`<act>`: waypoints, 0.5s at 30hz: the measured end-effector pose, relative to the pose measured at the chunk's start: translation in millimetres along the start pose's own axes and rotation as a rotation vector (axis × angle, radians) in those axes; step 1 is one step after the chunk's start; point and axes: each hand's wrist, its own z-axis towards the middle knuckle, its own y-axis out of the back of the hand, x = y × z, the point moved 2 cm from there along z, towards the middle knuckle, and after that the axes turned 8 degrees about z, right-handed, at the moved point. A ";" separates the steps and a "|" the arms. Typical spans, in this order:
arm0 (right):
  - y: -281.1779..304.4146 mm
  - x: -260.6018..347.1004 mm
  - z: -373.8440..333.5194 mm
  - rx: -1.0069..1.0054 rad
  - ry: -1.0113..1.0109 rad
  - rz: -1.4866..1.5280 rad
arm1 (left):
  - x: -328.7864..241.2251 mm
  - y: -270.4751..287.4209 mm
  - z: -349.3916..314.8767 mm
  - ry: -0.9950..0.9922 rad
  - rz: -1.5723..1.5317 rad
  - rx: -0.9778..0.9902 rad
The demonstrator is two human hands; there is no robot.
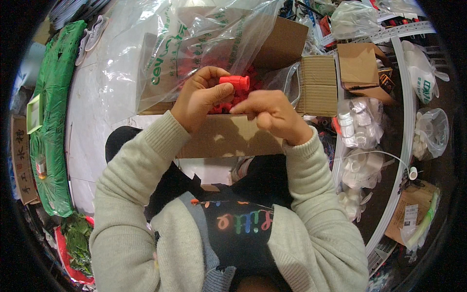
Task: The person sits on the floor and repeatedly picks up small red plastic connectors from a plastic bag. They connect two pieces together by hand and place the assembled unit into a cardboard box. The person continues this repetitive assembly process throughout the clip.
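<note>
Over an opened cardboard box (233, 136), my left hand (202, 95) is closed around a short red plastic cylinder (235, 82), its wider rimmed end to the right. Thumb and fingers grip its left part. My right hand (275, 112) hovers just below and to the right of it, index finger stretched to the left, thumb apart, and the other fingers curled. I see nothing held in that hand, though it is slightly blurred. Inside the box, beneath both hands, lie more red pieces (223, 107), partly hidden by the hands and a clear plastic liner bag (209, 36) with green print.
To the left stretches a long green wrapped bundle (53, 117), with pale shoes (95, 34) beyond it. On the right, white shelf rails (401, 92) border bags of white fittings (360, 124) and a smaller cardboard box (357, 65). The large box's right flap (318, 85) is folded outward.
</note>
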 end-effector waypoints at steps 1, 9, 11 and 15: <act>-1.1 5.6 -0.6 -0.045 0.025 0.007 | 0.9 1.5 0.9 0.015 -0.010 -0.005; 16.9 -5.8 -2.4 -0.487 -0.048 -0.314 | 2.1 0.2 -1.2 0.002 -0.006 0.025; 15.9 -5.0 -4.2 -0.504 -0.064 -0.297 | 1.8 0.9 -1.5 -0.004 0.002 0.038; 5.2 14.1 -5.3 -0.319 0.150 -0.272 | -2.1 -2.3 -2.4 0.049 -0.004 0.031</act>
